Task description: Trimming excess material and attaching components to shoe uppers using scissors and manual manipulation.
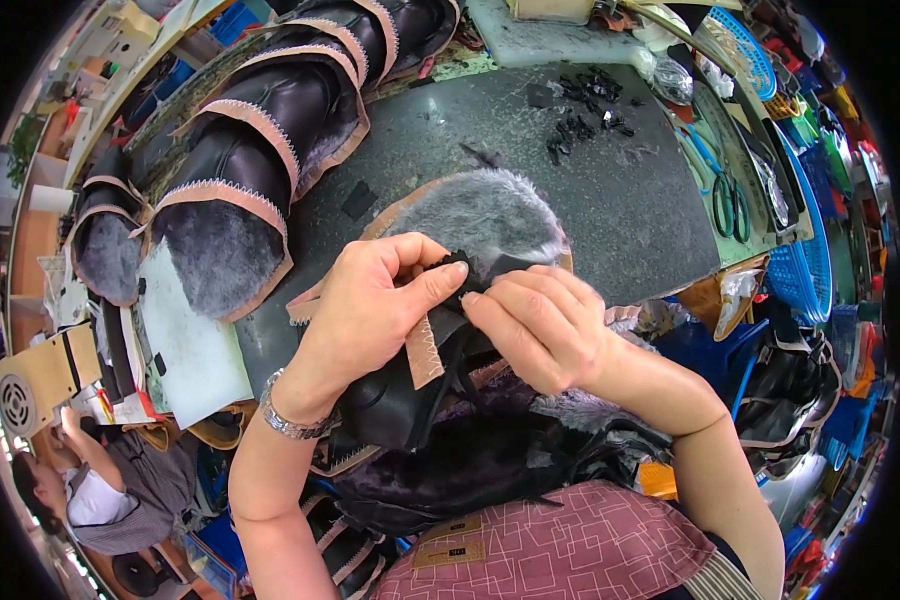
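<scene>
Item: fur-lined boot upper point(470, 215), centre of frame, lying on the dark worktable point(630, 200).
Left hand point(370, 300): fingers closed, thumb and forefinger pinching a small black strap piece point(460, 272) at the fur edge.
Right hand point(535, 325): fingers curled, gripping the same piece from the right.
Step, as judged: positioning the piece on the upper. The next move is calling for steady alignment.
Stacked uppers point(260, 130): upper left.

Both hands point(460, 300) pinch small black piece point(462, 272) over fur-lined boot upper point(490, 215).

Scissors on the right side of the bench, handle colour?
Green handles on the scissors, lying by the blue basket; head view.
</scene>
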Tool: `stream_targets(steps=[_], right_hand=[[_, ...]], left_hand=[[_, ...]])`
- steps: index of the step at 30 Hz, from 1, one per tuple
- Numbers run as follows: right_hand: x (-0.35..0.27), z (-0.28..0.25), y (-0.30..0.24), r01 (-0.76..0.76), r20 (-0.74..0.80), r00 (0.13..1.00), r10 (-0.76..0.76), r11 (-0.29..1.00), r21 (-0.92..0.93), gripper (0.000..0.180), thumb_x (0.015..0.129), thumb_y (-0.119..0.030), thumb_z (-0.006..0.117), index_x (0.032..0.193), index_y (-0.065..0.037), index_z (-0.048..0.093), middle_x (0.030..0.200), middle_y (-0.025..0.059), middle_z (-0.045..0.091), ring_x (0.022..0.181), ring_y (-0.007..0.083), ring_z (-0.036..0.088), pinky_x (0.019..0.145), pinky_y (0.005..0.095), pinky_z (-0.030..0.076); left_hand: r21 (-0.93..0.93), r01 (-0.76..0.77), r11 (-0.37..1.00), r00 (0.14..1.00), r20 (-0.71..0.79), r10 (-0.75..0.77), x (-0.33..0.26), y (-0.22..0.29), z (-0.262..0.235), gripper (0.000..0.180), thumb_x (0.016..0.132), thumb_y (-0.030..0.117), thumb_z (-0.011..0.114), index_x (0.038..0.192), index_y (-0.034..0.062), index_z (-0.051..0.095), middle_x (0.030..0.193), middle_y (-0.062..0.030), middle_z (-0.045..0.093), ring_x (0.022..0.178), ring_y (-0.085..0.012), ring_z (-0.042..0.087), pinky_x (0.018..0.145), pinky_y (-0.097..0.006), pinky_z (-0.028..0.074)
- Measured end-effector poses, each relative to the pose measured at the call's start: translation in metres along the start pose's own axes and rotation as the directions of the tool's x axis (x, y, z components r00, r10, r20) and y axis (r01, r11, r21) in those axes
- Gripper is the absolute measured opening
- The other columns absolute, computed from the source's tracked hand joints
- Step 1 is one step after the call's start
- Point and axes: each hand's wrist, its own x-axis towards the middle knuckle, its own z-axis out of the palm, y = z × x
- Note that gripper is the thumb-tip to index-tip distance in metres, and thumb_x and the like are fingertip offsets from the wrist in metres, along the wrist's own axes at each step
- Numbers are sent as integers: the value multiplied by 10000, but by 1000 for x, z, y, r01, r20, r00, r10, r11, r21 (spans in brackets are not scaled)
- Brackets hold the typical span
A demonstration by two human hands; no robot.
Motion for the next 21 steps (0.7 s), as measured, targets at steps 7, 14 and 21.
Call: stream_targets(steps=[7,14,21], right_hand=[[-5,11,8,61,-58,996,-69,991,-123,400,528,-158,567,897,-18,623,793,23,537,532,75,444,434,199,346],[-4,10,8,94,-1,995,-96,981,-171,422,516,-178,551,900,-27,638,790,3,522,532,69,411,424,183,324],[-3,7,8,145,-22,989,-147,986,-79,444,478,-141,576,897,-10,642,766,24,528,495,72,399,401,191,293]], left_hand=[[342,-51,938,988,-118,97,-6,12,7,214,847,160,598,740,-26,598,516,-73,512,465,-101,442,465,-277,366],[515,-55,856,996,-33,83,-3,14,0,301,870,187,556,664,-31,521,519,-176,442,437,-241,440,461,-356,342],[365,-98,926,992,-41,121,-5,2,4,310,885,183,547,669,-25,471,527,-136,405,479,-166,355,471,-327,322]])
